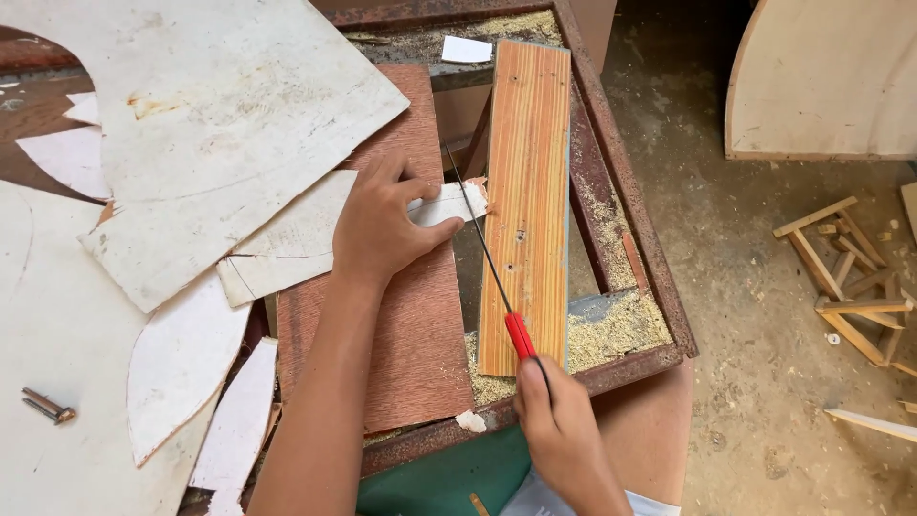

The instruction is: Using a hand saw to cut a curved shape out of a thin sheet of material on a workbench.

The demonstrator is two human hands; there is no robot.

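My left hand (382, 225) presses a thin white sheet strip (306, 234) flat on a reddish-brown board (420, 325), fingers by the strip's right end. My right hand (559, 425) grips the red handle of a thin hacksaw blade (478, 234). The blade runs diagonally up-left from the handle and crosses the strip's end, right beside my left thumb. A striped orange wooden plank (527, 201) lies just right of the blade.
A rusty metal frame (630, 220) with sawdust in it holds the boards. Large white sheet offcuts (201, 105) cover the left side. A bolt (48, 406) lies lower left. Wooden sticks (845, 277) and a curved panel (821, 76) sit on the dusty floor at right.
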